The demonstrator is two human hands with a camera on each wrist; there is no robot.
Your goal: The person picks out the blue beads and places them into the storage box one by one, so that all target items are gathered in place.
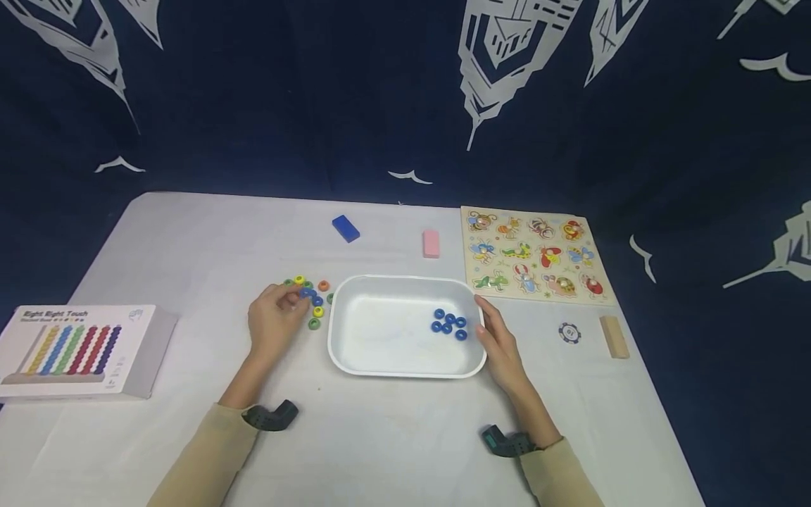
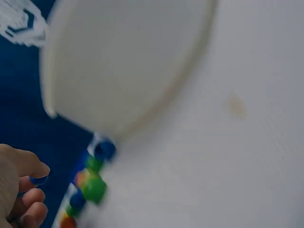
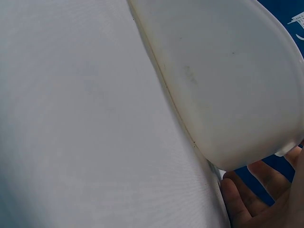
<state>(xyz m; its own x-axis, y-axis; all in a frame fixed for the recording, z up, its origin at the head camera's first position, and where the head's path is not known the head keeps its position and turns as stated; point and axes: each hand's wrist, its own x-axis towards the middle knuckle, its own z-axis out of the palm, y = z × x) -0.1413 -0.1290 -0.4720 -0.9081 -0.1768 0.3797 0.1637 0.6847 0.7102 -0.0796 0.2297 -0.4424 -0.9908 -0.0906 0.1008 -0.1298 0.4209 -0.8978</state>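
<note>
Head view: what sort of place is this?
Likely an indoor tabletop toy workspace: a white table, a navy patterned backdrop behind it, and a bug picture board.

White table (image 1: 393, 436), tray (image 1: 386, 324), beads (image 1: 318, 315), blocks (image 1: 346, 229), puzzle (image 1: 529, 255), box (image 1: 136, 359)

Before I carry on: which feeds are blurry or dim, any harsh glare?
Head view: bright, even light, with the blue ring-shaped beads in the white rectangular tray clearly separate; left wrist view: dim, with the tray's edges and the multicoloured cluster of beads blurred; right wrist view: greyish and dim too, but sharper, with small marks on the tray; no harsh glare in any.
</note>
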